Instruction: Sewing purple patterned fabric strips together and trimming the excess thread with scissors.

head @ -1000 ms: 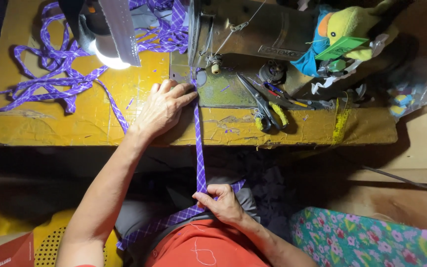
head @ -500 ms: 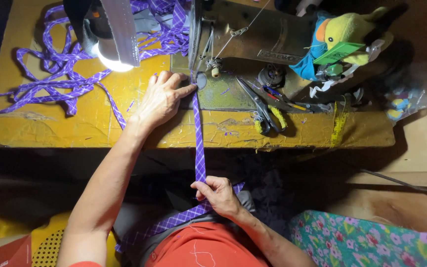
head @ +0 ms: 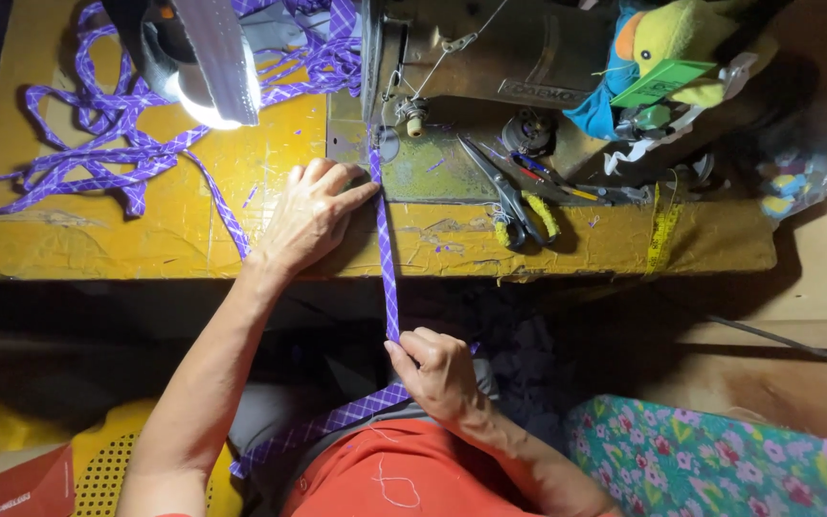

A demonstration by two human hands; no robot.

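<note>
Left hand point(head: 313, 215) flat, grip apart, beside purple strap point(head: 387, 258); right hand point(head: 437, 373) pinching strap.

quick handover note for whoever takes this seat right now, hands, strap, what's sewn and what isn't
Left hand: flat on the yellow table, fingertips against the purple checked strap near the sewing machine needle.
Right hand: pinching the strap below the table edge, holding it taut.
Done: a long run of strap lies piled at the table's far left, by the lamp.
Left: the strap across the lap is not yet fed through.
</note>
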